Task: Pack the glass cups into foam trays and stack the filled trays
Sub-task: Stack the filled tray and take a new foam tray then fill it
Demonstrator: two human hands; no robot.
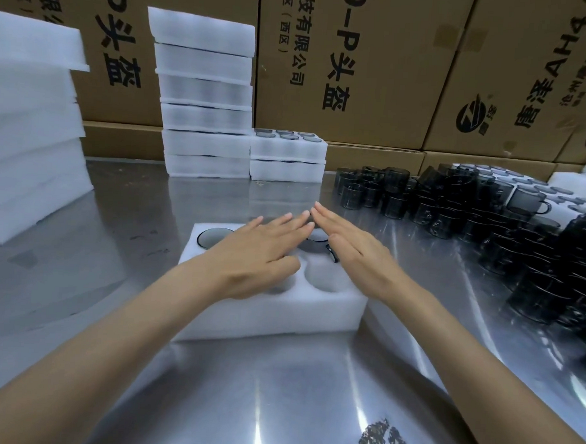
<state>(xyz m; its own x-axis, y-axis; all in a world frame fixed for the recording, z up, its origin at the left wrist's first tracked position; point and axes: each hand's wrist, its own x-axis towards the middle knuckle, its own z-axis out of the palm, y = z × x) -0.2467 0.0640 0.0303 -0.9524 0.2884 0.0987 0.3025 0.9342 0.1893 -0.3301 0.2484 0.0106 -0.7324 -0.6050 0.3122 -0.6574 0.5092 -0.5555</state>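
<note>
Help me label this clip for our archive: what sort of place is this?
Most likely a packing station in a warehouse or small factory. Printed cardboard cartons line the back, stacked foam trays stand on a steel table, and many dark glass cups wait beside a half-filled tray.

Steel table (277, 389): foam trays (271, 308), cups (453, 208)

Both arms being extended fwd, bare forearms converging twd centre. Left hand (267, 251) being held flat, palm down, fingers straight & slightly spread. Right hand (351, 248) being held flat, fingers straight & together, angled inward. Fingertips of both hands nearly touching.
</note>
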